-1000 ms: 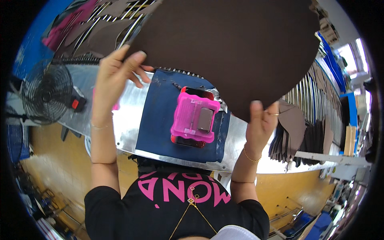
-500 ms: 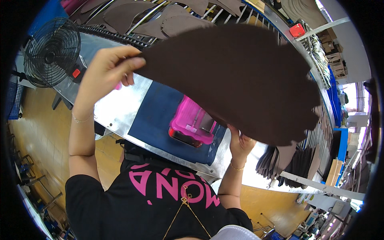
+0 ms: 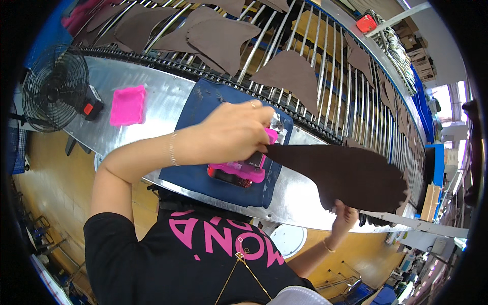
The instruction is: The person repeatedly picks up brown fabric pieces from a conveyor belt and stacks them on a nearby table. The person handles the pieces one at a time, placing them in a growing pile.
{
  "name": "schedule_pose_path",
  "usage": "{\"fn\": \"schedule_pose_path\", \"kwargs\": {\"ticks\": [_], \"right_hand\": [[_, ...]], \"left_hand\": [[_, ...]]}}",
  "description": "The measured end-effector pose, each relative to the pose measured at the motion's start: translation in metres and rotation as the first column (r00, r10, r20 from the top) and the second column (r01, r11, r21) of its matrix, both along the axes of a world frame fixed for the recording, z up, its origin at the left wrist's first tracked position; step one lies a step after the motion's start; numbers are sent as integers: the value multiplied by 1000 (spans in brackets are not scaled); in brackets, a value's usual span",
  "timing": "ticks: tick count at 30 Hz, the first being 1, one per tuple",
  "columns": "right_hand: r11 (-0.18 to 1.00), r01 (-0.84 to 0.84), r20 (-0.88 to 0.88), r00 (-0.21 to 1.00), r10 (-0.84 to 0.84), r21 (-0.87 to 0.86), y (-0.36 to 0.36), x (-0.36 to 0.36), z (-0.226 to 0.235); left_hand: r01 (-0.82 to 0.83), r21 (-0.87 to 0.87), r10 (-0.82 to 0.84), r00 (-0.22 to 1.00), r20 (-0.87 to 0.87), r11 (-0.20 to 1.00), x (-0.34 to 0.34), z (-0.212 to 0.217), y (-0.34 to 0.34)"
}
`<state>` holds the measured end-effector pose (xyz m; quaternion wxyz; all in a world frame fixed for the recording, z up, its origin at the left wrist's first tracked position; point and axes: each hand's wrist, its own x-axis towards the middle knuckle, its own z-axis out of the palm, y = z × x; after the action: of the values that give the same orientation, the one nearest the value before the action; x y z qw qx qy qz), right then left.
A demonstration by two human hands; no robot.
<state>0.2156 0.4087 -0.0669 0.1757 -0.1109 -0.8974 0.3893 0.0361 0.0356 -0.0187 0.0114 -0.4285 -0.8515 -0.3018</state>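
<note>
- The big dark brown piece (image 3: 351,175) is now sitting low at 3 o'clock; half a second ago it was held up high and was hiding most of the rack.
- The left hand (image 3: 239,129) is now lying across the middle, over the blue mat (image 3: 203,104); before, it was raised near 10 o'clock.
- The left hand is curling shut and pinching the narrow end of the brown piece.
- The right hand (image 3: 344,217) is reaching up at 4 o'clock and touching the lower edge of the brown piece; I cannot tell if its fingers are gripping it.
- The pink tool (image 3: 239,170) is lying on the blue mat, just under the left hand, the same as before.
- The shiny metal table (image 3: 147,94) is curving from 10 o'clock to 4 o'clock, and its near edge is running just in front of the person's black shirt (image 3: 168,254).
- Bare metal is showing between the blue mat and the pink cloth (image 3: 128,105) at 10 o'clock.
- The black fan (image 3: 53,89) is standing at 9 o'clock, at the table's far left end.
- The metal bar rack (image 3: 305,56) is running along the back from 11 o'clock to 2 o'clock.
- Many lighter brown cut pieces (image 3: 221,38) are lying spread out on its bars.
</note>
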Motion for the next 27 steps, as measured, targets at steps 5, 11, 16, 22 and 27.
{"fn": "schedule_pose_path", "kwargs": {"ticks": [5, 11, 16, 22, 27], "right_hand": [[995, 73, -25, 997, -75, -67, 16, -3, 61], [955, 104, -209, 964, -166, -279, 3, -86, 107], [703, -201, -267, 964, 16, -683, -28, -194, 55], [374, -187, -149, 981, 128, -909, -88, -307, -64], [328, -12, 31, 992, 124, -945, -123, -349, -110]], "left_hand": [[162, 138, -147, 983, -108, 977, -15, -2, 46], [-62, 327, 203, 887, -415, 943, -81, 42, 60], [-276, 640, 504, 840, -203, 718, -88, 72, 7], [-515, 538, 648, 757, -80, 667, -74, 35, -55], [-678, 461, 751, 659, 37, 572, -54, 22, -87]]}}
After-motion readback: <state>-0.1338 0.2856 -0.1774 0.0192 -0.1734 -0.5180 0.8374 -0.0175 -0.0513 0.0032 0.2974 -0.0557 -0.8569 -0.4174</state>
